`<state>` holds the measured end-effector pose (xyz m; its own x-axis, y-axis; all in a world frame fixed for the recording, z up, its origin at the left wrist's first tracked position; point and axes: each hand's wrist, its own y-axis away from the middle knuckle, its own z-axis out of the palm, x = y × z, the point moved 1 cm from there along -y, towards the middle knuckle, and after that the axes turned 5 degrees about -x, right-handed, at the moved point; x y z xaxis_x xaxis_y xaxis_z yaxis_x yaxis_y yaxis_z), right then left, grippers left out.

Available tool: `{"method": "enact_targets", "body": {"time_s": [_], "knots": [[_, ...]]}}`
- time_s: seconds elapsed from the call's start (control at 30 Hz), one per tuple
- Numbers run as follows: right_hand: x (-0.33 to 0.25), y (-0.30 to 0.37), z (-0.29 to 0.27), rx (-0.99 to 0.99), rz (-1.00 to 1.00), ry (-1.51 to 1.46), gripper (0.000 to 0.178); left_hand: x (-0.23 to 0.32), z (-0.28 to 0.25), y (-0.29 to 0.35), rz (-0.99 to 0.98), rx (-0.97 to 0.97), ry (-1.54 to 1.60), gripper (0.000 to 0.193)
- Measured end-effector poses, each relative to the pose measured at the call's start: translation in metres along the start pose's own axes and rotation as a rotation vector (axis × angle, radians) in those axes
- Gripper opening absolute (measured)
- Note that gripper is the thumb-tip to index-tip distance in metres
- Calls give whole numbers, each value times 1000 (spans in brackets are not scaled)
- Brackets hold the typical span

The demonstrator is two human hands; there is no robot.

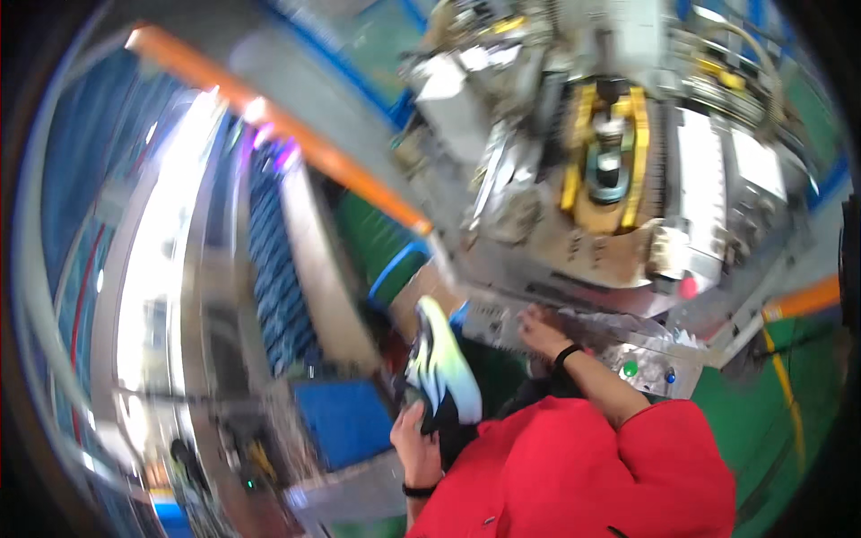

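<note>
My left hand [416,443], with a dark band at the wrist, is closed around the dark end of a shoe [457,380]. The shoe is pale yellow, fading to light blue, with black parts, and stands tilted with one end up. My right hand [542,332], also with a dark band, reaches forward beside the grey front panel [489,318] of a machine. Its fingers look bent but are blurred, so I cannot make out whether they hold or touch anything.
Ahead stands the machine, with a yellow-sided fixture [639,152] in its middle. A green button [630,368] and a blue one are on its front panel. At left runs a conveyor with a ridged blue surface [276,287]. A blue panel [343,423] and an orange bar [332,166] are nearby.
</note>
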<state>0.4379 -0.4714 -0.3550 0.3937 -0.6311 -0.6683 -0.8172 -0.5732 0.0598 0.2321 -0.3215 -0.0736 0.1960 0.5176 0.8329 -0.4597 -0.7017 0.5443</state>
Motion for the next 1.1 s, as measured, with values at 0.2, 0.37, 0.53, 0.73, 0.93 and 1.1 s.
{"method": "enact_targets", "body": {"time_s": [0.2,0.37,0.53,0.73,0.93,1.1], "knots": [[-4,-1,-20,118,-279,-4,30,-13,-37,21,-4,4,251,40],[16,-25,-1,-122,-157,-273,38,-73,-121,33,291,136,-216,40],[-103,-73,-31,-111,-399,-397,27,-107,-196,54,-15,470,600,28],[-366,-108,-64,-130,-759,-306,24,-165,-331,50,52,836,706,15],[-679,-42,-47,20,-1560,-25,35,-176,-504,19,258,1188,687,10],[-900,17,47,-97,-1980,89,43,-239,-683,4,361,1424,239,19]]}}
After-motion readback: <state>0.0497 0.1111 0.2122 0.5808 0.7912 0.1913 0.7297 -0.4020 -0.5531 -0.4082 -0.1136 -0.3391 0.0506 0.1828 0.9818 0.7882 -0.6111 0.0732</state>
